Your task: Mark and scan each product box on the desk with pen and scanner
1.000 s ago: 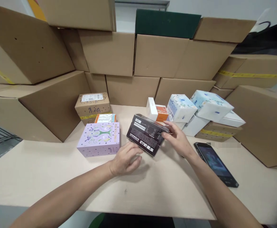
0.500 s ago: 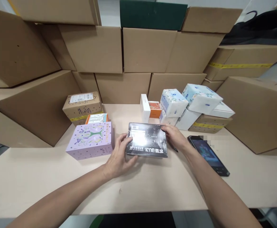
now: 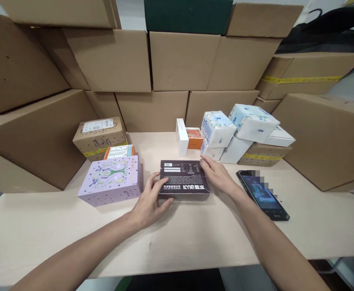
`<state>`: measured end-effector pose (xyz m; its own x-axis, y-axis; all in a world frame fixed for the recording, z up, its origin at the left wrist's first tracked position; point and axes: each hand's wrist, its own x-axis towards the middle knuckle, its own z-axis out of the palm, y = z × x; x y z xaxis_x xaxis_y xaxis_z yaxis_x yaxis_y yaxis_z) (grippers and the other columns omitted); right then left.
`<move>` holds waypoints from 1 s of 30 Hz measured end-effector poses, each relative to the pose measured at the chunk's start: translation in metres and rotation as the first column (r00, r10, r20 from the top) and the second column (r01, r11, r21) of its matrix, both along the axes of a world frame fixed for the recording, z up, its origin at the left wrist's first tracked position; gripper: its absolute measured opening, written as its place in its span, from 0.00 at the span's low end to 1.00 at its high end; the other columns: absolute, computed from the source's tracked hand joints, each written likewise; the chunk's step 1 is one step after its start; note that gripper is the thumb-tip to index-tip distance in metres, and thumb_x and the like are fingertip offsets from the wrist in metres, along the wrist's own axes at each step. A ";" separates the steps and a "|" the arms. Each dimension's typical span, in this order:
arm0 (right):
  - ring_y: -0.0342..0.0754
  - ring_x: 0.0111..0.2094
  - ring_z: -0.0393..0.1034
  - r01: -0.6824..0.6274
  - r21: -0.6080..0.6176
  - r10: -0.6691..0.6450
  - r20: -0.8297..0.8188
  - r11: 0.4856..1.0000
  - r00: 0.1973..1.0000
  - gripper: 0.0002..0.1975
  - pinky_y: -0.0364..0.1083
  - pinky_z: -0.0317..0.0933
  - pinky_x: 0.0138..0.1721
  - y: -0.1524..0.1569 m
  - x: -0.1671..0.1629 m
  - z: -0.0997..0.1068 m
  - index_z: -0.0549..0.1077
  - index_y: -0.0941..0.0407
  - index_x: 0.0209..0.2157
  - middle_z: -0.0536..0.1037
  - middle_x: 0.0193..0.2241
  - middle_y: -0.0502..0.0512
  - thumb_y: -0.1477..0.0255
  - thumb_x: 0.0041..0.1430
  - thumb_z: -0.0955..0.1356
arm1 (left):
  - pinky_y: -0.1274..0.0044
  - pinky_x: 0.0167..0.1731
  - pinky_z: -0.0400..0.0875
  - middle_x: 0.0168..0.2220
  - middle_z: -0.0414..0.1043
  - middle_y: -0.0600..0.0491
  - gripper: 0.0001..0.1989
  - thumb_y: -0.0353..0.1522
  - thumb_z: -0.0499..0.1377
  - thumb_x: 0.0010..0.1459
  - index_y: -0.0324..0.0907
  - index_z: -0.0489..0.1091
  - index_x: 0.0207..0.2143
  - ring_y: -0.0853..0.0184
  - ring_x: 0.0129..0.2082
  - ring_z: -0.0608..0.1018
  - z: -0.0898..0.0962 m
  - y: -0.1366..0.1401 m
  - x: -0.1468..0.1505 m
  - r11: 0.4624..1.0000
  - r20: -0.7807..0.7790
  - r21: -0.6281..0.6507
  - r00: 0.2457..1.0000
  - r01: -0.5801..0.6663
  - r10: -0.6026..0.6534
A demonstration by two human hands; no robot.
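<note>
A flat black box (image 3: 183,178) with white print and a glossy wrap lies label up in the middle of the table. The fingers of my left hand (image 3: 151,202) curve around its left end, with fingertips on the top edge and the thumb by the near side. My right hand (image 3: 218,173) grips the far right corner, its fingers bent against the right edge. Just left of my left hand stands a lilac tea box (image 3: 112,180) with a floral print. A dark handheld device (image 3: 263,196) with a lit screen lies beyond my right forearm.
A small carton (image 3: 101,137) and an orange-white box (image 3: 119,151) stand behind the lilac box. At the back are a white upright box (image 3: 182,137), an orange box (image 3: 194,138) and wrapped tissue packs (image 3: 218,129). Big cardboard boxes (image 3: 167,111) wall in the table (image 3: 195,238).
The black box has gone from tilted to lying flatter, and the glare on its top is gone. Both hands stay at its ends. The whole view has shifted slightly.
</note>
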<state>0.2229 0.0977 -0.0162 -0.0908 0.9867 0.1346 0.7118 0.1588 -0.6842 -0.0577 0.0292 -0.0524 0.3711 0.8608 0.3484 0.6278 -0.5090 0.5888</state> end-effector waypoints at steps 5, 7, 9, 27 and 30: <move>0.53 0.50 0.74 -0.141 -0.038 0.145 0.193 0.989 0.970 0.26 0.52 0.65 0.53 -0.009 0.022 0.020 0.68 0.53 0.62 0.79 0.51 0.58 0.74 0.63 0.60 | 0.53 0.61 0.67 0.68 0.41 0.40 0.39 0.29 0.61 0.56 0.49 0.47 0.66 0.48 0.67 0.61 0.006 -0.007 0.001 0.997 -0.079 -0.069 0.996 -0.036 0.030; 0.52 0.44 0.76 -0.222 -0.104 0.240 0.211 0.969 0.948 0.29 0.50 0.68 0.49 -0.013 0.025 0.023 0.64 0.49 0.65 0.80 0.48 0.56 0.74 0.62 0.62 | 0.51 0.62 0.64 0.69 0.42 0.38 0.40 0.29 0.59 0.57 0.48 0.44 0.68 0.46 0.68 0.58 0.004 -0.011 0.001 0.996 -0.124 -0.081 0.992 -0.042 0.032; 0.51 0.44 0.76 -0.282 -0.172 0.312 0.189 0.944 0.931 0.32 0.50 0.68 0.47 -0.015 0.024 0.022 0.59 0.49 0.68 0.81 0.48 0.56 0.73 0.62 0.63 | 0.49 0.63 0.60 0.69 0.48 0.37 0.37 0.30 0.57 0.61 0.47 0.43 0.69 0.46 0.69 0.57 0.001 -0.013 0.001 0.998 -0.147 -0.064 0.989 -0.027 0.017; 0.55 0.54 0.70 -0.515 -0.180 0.472 -0.235 0.838 0.850 0.42 0.52 0.68 0.54 -0.021 0.028 0.038 0.61 0.46 0.67 0.65 0.64 0.56 0.73 0.50 0.72 | 0.66 0.48 0.75 0.54 0.65 0.47 0.30 0.39 0.60 0.64 0.54 0.55 0.66 0.62 0.48 0.74 -0.007 -0.006 -0.006 0.993 0.367 -0.088 0.924 -0.077 0.104; 0.57 0.60 0.64 -0.515 -0.190 0.499 -0.131 0.836 0.857 0.47 0.53 0.64 0.58 -0.022 0.025 0.039 0.56 0.46 0.69 0.61 0.66 0.57 0.72 0.48 0.74 | 0.68 0.45 0.75 0.51 0.65 0.48 0.29 0.40 0.60 0.64 0.54 0.57 0.65 0.63 0.46 0.74 -0.005 -0.005 -0.005 0.993 0.364 -0.084 0.924 -0.089 0.114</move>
<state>0.2484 0.0757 0.0224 -0.5844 0.8102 -0.0451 0.5180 0.3297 -0.7893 -0.0631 0.0239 -0.0576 0.1372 0.9122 0.3862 0.4071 -0.4074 0.8175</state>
